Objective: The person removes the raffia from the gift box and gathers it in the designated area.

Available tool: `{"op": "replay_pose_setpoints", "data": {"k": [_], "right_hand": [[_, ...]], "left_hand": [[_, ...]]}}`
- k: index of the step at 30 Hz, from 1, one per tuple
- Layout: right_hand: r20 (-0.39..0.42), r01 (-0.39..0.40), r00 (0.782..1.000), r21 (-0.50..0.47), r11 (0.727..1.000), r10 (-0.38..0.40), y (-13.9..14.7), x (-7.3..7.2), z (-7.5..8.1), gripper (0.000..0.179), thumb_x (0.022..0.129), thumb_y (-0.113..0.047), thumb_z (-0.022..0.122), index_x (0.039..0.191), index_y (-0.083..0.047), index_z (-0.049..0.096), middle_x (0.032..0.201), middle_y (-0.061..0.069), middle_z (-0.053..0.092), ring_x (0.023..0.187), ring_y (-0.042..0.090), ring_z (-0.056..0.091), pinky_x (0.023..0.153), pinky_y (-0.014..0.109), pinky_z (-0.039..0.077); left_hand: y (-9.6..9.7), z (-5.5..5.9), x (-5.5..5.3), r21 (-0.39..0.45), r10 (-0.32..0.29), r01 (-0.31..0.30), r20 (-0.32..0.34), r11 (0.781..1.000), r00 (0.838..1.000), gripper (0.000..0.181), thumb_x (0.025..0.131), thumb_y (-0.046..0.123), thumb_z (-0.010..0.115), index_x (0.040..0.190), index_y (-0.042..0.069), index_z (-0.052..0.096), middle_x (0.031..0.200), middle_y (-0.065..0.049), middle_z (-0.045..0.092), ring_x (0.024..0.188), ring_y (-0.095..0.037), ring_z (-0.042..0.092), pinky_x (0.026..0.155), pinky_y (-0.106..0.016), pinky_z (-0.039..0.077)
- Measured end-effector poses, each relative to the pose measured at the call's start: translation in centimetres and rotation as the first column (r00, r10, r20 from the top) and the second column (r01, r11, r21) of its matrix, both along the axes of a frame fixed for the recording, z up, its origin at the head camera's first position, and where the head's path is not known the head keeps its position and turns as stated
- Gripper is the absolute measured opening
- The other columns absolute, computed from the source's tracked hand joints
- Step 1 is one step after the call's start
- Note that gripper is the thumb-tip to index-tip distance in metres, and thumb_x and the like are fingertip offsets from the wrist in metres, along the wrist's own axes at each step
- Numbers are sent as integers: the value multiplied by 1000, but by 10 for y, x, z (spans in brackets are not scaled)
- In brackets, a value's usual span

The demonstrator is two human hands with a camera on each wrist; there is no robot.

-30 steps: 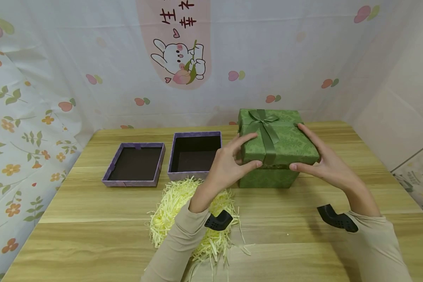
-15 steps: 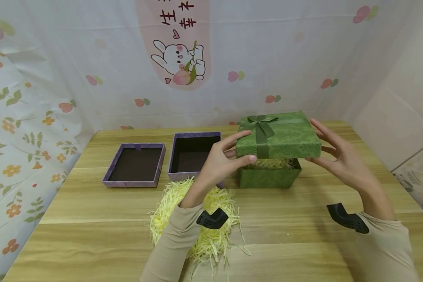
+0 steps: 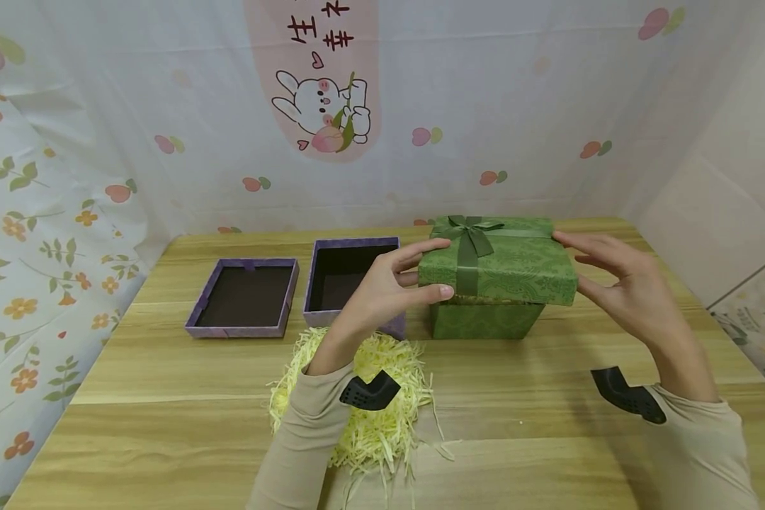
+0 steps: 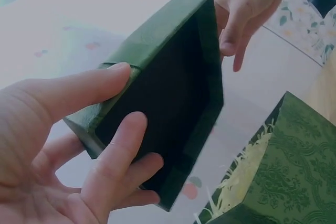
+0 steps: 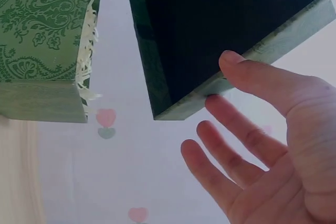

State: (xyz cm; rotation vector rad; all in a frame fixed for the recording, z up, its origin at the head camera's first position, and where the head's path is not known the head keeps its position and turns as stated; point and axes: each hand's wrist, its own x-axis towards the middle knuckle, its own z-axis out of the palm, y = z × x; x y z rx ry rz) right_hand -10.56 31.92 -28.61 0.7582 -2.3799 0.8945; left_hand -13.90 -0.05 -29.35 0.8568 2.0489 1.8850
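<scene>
So, green lid (image 3: 516, 258) is held up over the green box (image 3: 484, 322), tipped slightly, open side down, near edge overhanging the front of the box. Thin gap at the front with yellowish filler (image 4: 252, 169) showing in it; the wrist views show lid and box apart, filler along the box's open edge. Dark inside to the lid, green ribbon (image 3: 467, 276) over the top and down the front, green bow (image 3: 468, 232) on top.

Left grip (image 3: 382, 289) holds the lid's left side, thumb on the front wall, other fingers around the edge. Right grip (image 3: 634, 292) pinches the right side: thumb on the rim, forefinger against the outer wall, next two fingertips off it per the right wrist view.

Left of the green box: open purple box (image 3: 321, 317), dark and bare inside, partly behind the left grip. Further left, shallow purple tray (image 3: 236, 331), open side up. Pile of yellow paper shreds (image 3: 382, 431) in front of the purple box, under the left forearm. All on the wood-grain counter (image 3: 185, 411). Printed white curtain (image 3: 484, 92) behind, rabbit figure (image 3: 321, 106) on it.
</scene>
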Motion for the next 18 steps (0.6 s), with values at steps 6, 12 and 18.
{"op": "replay_pose_setpoints", "data": {"k": [6,12,18], "right_hand": [[-10,-17,1000,-2,1000,17,-1,2,4,71,62,36,54,124,2,58,127,12,53,118,4,45,85,10,39],[28,-42,999,-1,999,42,-3,7,9,74,64,35,48,129,2,52,137,9,47,127,9,40,90,12,38],[71,-38,997,36,999,35,-10,12,14,74,70,30,57,135,-5,48,135,5,49,125,5,41,94,13,35]], "left_hand": [[-1,4,3,74,-80,75,78,994,994,55,86,11,68,136,21,48,61,3,23,49,-14,29,69,-31,52],[-3,24,14,80,-138,127,148,989,979,56,89,4,61,141,11,40,79,-3,37,70,-18,53,74,-41,53],[-5,24,11,26,-102,99,156,995,983,66,94,12,57,148,28,24,93,-9,46,90,-30,60,74,-38,54]]}}
